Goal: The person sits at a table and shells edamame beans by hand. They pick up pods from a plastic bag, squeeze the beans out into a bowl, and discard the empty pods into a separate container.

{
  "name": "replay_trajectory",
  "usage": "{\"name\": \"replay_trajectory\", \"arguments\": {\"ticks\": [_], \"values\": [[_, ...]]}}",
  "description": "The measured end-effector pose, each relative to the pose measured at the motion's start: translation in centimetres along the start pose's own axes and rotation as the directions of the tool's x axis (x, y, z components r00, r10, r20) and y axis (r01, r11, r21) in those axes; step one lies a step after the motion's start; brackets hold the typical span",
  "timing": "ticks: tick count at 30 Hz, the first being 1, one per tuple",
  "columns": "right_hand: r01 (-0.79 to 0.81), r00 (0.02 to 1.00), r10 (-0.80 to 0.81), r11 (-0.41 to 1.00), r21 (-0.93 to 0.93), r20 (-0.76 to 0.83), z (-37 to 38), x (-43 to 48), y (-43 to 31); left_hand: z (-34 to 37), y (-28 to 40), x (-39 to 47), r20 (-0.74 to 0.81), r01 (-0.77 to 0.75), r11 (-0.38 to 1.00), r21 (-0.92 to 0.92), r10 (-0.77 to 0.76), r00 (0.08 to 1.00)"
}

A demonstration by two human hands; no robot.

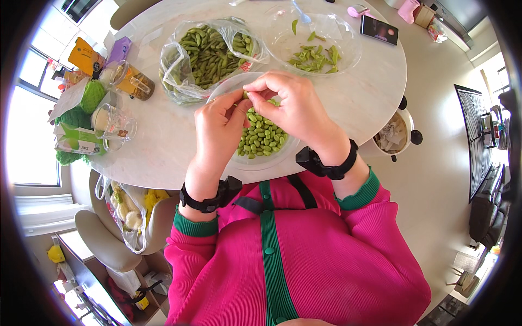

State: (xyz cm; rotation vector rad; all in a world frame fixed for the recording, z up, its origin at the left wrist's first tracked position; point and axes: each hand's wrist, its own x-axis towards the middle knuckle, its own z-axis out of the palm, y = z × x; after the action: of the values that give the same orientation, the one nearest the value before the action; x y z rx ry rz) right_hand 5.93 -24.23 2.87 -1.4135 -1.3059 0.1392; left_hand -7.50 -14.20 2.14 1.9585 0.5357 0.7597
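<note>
Fingertips of my left hand [220, 124] and my right hand [291, 104] meet over a clear plastic bowl, pinching a small green edamame pod [245, 94] between them. My fingers cover most of the pod. Below them, shelled green soybeans [263, 136] are heaped in the bowl [261, 164]. Behind my left hand stands an open plastic bag [173, 77] full of whole edamame pods [208, 53]. Farther back on the right, a wide clear plastic bowl [350, 51] holds empty green pod shells [314, 57].
On the table's left are a glass mug of amber drink [136, 83], an empty glass cup [116, 122] and green yarn balls [93, 95]. A phone [379, 30] lies at the back right. A waste bin [403, 130] stands by the table's right edge. A chair [106, 240] holds a bag.
</note>
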Motion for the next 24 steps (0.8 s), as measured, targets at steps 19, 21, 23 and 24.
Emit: {"name": "replay_trajectory", "arguments": {"ticks": [19, 21, 23, 24], "values": [[-0.147, 0.985, 0.163, 0.969, 0.200, -0.064, 0.5, 0.3, -0.2, 0.7, 0.1, -0.1, -0.076, -0.024, 0.996, -0.084, 0.018, 0.997], [-0.184, 0.976, 0.208, 0.949, 0.256, -0.071, 0.7, 0.3, -0.6, 0.6, 0.3, -0.1, -0.092, -0.081, 0.997, -0.006, 0.080, 0.993], [-0.228, 0.961, 0.268, 0.909, 0.349, -0.070, 0.9, 0.2, -1.0, 0.5, 0.5, -0.1, -0.101, -0.145, 0.988, 0.058, 0.151, 0.983], [-0.236, 0.958, 0.278, 0.908, 0.346, -0.074, 0.9, 0.2, -1.1, 0.4, 0.5, -0.1, -0.105, -0.177, 0.980, 0.090, 0.186, 0.977]]}}
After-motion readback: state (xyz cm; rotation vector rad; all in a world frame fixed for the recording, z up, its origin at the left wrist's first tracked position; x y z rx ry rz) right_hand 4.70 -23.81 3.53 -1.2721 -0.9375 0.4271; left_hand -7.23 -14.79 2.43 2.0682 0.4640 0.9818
